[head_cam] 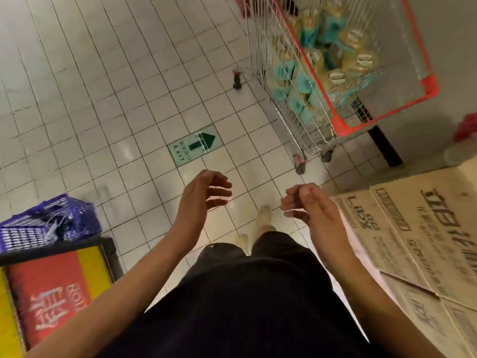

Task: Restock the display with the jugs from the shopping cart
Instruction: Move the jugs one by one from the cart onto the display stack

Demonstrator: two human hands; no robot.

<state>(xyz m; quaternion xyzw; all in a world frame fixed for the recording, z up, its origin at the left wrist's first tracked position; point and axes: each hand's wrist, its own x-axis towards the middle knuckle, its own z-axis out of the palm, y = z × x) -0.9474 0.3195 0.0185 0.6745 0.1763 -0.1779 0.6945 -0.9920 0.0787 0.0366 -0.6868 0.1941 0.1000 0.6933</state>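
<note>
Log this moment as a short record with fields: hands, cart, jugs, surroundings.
left hand: empty, fingers loosely curled, over the floor
right hand: empty, fingers loosely curled
shopping cart: ahead to the right, red rim, wire walls
jugs: many in the cart, yellowish with teal labels; none in hand
floor: white tiles with a green exit arrow sign
sides: cardboard boxes on the right, purple basket on the left

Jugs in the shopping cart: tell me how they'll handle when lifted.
The jugs look full of golden liquid, so probably heavy. What look like teal handles should give a sure grip. Packed close in the shopping cart, they seem unlikely to tip.
</note>
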